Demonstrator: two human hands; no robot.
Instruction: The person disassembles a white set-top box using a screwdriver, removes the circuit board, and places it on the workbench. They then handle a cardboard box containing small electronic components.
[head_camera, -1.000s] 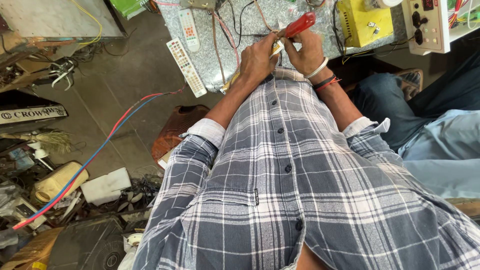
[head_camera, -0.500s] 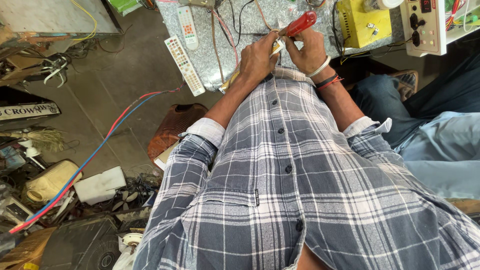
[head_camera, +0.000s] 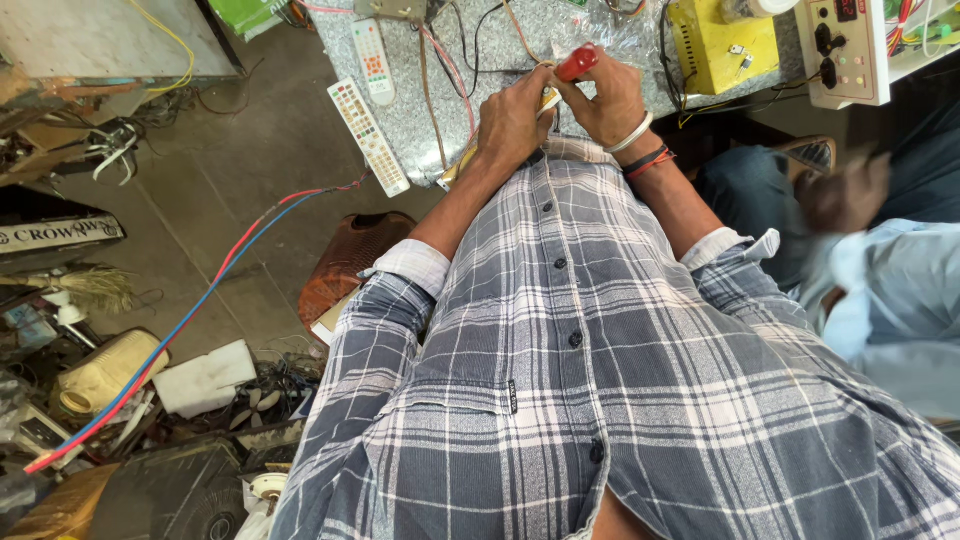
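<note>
Granite bench (head_camera: 420, 120) ahead, two remotes (head_camera: 368, 135) left of L hand (head_camera: 512, 118). L hand clamps a yellowish part (head_camera: 549, 98) at bench edge; R hand (head_camera: 610, 100) grips red-handled tool (head_camera: 577, 64), tip on it. Work looks mid-way, unfinished.

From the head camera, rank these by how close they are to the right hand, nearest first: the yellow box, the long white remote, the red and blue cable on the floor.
1. Yellow box: on the counter, just beside the right hand, toward the white panel.
2. Long white remote: at the counter's edge, beyond the left hand.
3. Red and blue cable: down on the floor, farthest off.
</note>
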